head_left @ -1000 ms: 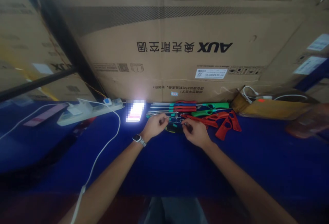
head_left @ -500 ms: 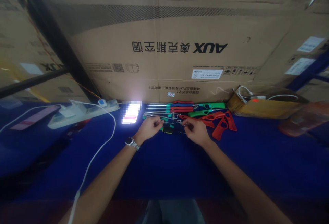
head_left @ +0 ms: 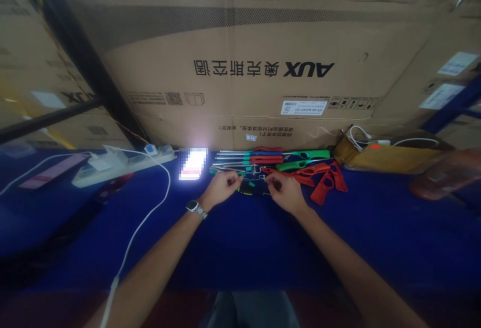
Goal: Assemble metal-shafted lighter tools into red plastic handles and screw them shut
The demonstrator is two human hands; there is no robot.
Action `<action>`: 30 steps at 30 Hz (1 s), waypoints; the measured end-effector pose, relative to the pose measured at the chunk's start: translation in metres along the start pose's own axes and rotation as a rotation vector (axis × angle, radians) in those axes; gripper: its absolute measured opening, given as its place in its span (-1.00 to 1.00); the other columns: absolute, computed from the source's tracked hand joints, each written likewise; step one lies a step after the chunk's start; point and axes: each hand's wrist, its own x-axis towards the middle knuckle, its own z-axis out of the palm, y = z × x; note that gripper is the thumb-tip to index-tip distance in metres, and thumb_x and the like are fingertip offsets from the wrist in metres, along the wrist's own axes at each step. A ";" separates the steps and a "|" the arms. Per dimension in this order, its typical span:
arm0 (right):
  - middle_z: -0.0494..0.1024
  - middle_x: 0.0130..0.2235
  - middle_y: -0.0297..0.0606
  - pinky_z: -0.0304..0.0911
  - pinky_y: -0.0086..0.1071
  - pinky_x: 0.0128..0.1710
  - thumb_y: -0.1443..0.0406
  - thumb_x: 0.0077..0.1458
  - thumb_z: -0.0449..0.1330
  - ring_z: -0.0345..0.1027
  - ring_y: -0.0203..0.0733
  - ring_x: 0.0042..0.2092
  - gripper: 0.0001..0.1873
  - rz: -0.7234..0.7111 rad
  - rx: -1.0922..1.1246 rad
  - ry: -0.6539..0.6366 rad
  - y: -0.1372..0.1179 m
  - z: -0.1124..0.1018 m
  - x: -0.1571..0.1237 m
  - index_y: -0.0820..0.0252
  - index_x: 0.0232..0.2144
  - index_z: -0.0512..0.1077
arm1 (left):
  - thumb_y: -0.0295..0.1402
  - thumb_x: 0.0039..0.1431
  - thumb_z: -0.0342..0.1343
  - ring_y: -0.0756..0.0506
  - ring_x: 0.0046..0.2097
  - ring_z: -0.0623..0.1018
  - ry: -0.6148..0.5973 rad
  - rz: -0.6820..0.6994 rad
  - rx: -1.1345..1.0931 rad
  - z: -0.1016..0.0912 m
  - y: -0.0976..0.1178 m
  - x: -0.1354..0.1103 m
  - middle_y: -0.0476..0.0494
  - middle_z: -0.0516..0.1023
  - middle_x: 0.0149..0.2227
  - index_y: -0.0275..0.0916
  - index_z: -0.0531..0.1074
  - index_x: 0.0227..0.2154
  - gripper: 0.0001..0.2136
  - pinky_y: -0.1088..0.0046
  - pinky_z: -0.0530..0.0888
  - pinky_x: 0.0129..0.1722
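My left hand (head_left: 222, 187), with a watch on its wrist, is pinched shut on a small part too tiny to name. My right hand (head_left: 284, 191) is pinched shut a little to the right, also on something small. Between them, on the blue table cover (head_left: 244, 237), lie small teal pieces and a thin wire part (head_left: 255, 171). Just behind the hands lies a row of long lighters with metal tubes and red, green and blue handles (head_left: 270, 157). Loose red handle shells (head_left: 326, 180) lie to the right of my right hand.
A big AUX cardboard box (head_left: 263, 67) stands right behind the table. A lit phone (head_left: 193, 164) lies left of the hands. A white power strip (head_left: 120, 162) with a white cable (head_left: 150, 212) is further left. A cardboard tray with cables (head_left: 383, 155) sits at the right.
Both hands have stayed pinched close together over the small parts. The view has shifted slightly; nothing else has visibly moved.
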 end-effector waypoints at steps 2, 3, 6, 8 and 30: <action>0.54 -0.53 -0.36 0.18 -0.41 -0.43 0.31 0.00 0.14 0.44 -0.20 -0.49 -0.78 -0.001 -0.008 -0.003 0.000 0.000 0.000 0.09 -0.32 0.57 | -0.16 0.30 0.00 0.03 -0.54 0.22 0.006 0.006 0.004 0.000 0.001 0.000 0.08 0.24 -0.62 -0.21 0.20 -0.61 -0.61 0.49 0.14 -0.52; 0.54 -0.53 -0.36 0.18 -0.41 -0.43 0.31 0.00 0.14 0.43 -0.20 -0.49 -0.79 -0.002 -0.011 -0.003 0.000 0.000 0.000 0.09 -0.33 0.57 | -0.16 0.30 0.00 0.03 -0.54 0.22 0.010 0.010 0.006 0.000 0.002 -0.001 0.08 0.25 -0.62 -0.21 0.20 -0.61 -0.61 0.49 0.15 -0.51; 0.54 -0.54 -0.36 0.18 -0.41 -0.44 0.31 0.00 0.14 0.42 -0.20 -0.50 -0.79 -0.009 -0.008 0.004 0.001 0.001 0.000 0.10 -0.33 0.57 | -0.17 0.30 0.02 0.03 -0.53 0.25 0.011 0.017 0.012 0.000 0.005 -0.001 0.07 0.27 -0.61 -0.21 0.23 -0.60 -0.63 0.50 0.17 -0.51; 0.54 -0.54 -0.37 0.17 -0.41 -0.44 0.32 0.01 0.13 0.41 -0.21 -0.51 -0.79 -0.015 -0.014 0.010 0.001 0.001 0.000 0.09 -0.32 0.56 | -0.17 0.29 0.03 0.03 -0.53 0.25 0.005 0.018 0.016 -0.001 0.006 -0.001 0.07 0.28 -0.61 -0.21 0.25 -0.60 -0.63 0.50 0.17 -0.51; 0.62 -0.43 -0.36 0.21 -0.40 -0.40 0.31 0.02 0.12 0.46 -0.20 -0.43 -0.81 0.108 -0.016 0.082 0.025 -0.021 0.009 0.07 -0.36 0.55 | -0.19 0.30 0.02 0.04 -0.55 0.25 0.021 0.040 0.006 -0.001 0.009 0.000 0.08 0.28 -0.63 -0.21 0.25 -0.61 -0.63 0.50 0.16 -0.52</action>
